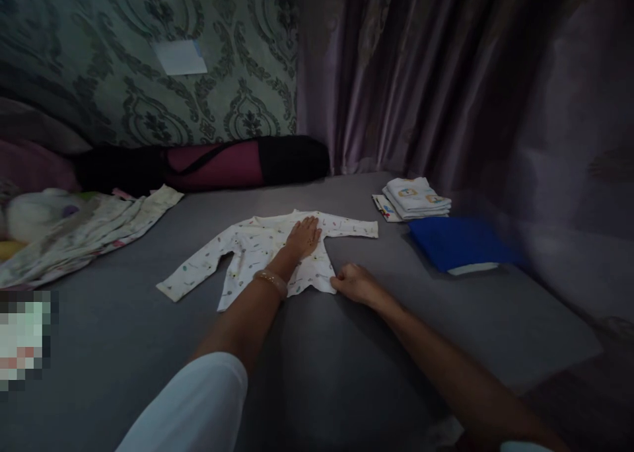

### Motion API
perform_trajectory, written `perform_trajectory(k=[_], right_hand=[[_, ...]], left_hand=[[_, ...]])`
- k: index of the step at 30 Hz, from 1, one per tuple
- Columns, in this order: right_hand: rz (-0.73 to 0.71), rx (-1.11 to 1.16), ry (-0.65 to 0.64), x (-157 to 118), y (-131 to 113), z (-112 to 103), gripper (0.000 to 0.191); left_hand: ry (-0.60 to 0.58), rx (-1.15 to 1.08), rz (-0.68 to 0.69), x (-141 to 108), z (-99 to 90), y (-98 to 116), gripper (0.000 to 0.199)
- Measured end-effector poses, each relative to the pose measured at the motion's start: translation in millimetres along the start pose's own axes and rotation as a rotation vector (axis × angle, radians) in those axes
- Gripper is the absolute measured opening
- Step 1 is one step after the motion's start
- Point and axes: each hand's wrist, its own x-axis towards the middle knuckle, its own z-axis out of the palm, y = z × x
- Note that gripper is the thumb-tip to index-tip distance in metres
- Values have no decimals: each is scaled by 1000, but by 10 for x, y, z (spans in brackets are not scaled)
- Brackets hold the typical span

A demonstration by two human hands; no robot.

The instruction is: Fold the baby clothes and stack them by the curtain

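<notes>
A small white long-sleeved shirt (252,247) with a tiny coloured print lies spread out on the grey bed sheet, its sleeves stretched to both sides. My left hand (304,237) rests flat on the shirt's upper right part, fingers extended and close together. At the lower right corner of the hem, my right hand (354,282) pinches the fabric between thumb and curled fingers. A bracelet (271,281) circles my left wrist, and that forearm crosses in front of the shirt's middle.
Folded white printed cloths (416,197) are stacked at the back right, near a flat blue item (460,242). Crumpled printed fabric (109,224) and a plush toy (39,215) lie left. A long black and maroon bag (212,166) runs along the wall beside curtains (376,75).
</notes>
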Motion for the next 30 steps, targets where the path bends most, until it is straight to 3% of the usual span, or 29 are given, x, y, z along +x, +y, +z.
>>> perform_trajectory(k=[7,10,12,15,18,21,24,26,28,30], right_hand=[[-37,-148,3,-20,-13,-64,23],[-115,-240,142,-46,-126,-59,23],[-248,-251,245,-55,-220,6,28],[-412,-207,258,-50,-303,189,37],[-417,-200,240,-29,-270,392,57],[-390,-207,213,-4,-189,511,65],[-383,-226,188,25,-155,487,68],[-378,-241,151,49,-188,382,67],[-376,-246,108,82,-278,219,59],[-382,-236,76,139,-422,37,53]], left_hand=[[0,4,-1,7,34,-10,53],[14,-5,11,6,55,-13,55],[23,-19,14,18,76,-31,55],[-33,-92,10,74,104,-91,56],[-99,-178,11,141,60,-158,58],[-54,-293,-1,105,-140,-242,59],[85,-358,-20,-173,-484,-482,49],[201,-326,-101,-515,-730,-786,39],[259,-268,-311,-946,-940,-1177,34],[278,-180,-612,-1398,-1081,-1576,31]])
